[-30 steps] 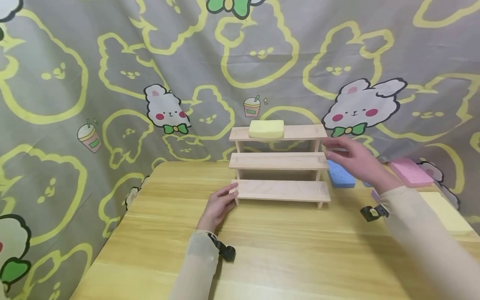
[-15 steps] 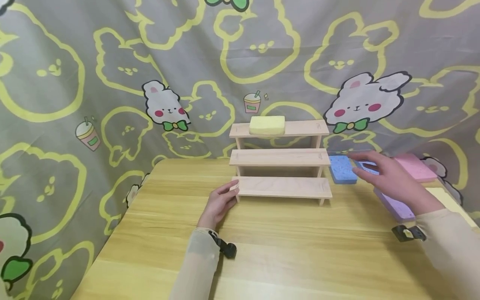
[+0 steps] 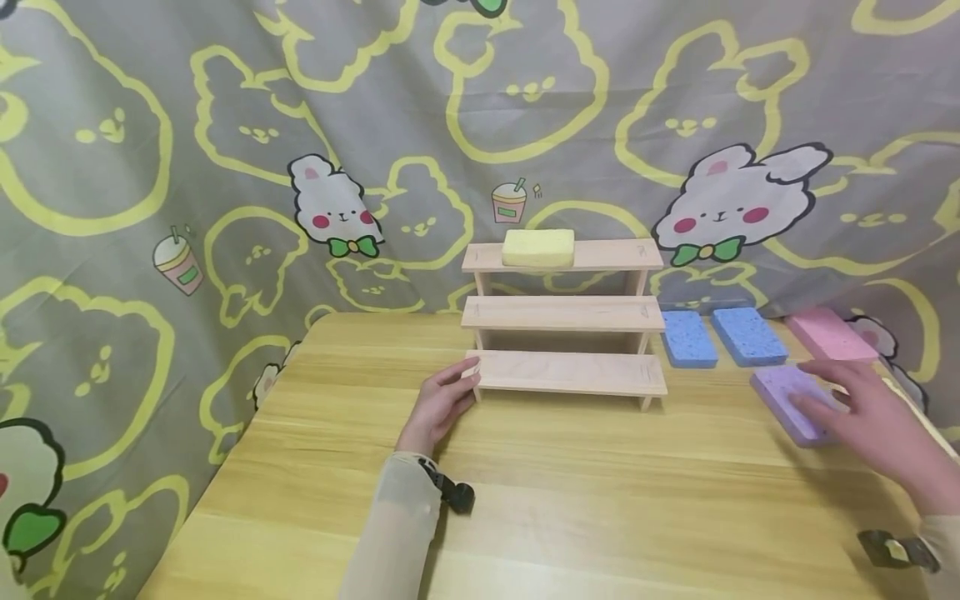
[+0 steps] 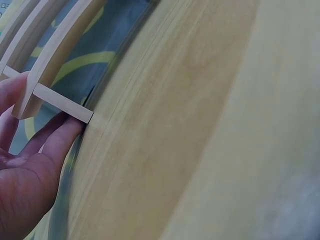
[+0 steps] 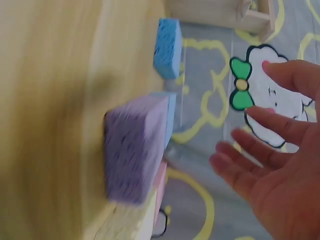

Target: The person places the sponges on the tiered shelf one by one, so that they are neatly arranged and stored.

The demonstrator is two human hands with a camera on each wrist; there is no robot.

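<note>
- Left hand (image 3: 441, 402) grips three-tier wooden shelf (image 3: 570, 372), lower left end; a tug could shift it.
- Right hand (image 3: 873, 417) — loose, empty — over purple sponge (image 3: 777, 396) on bench (image 3: 570, 492); a low swipe could skid it.

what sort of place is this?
Looks like a makeshift recording corner, maybe in a home, though the room itself isn't shown: a wood-grain table, cartoon-print cloth hanging behind it, and a black camera on the left wrist.
</note>
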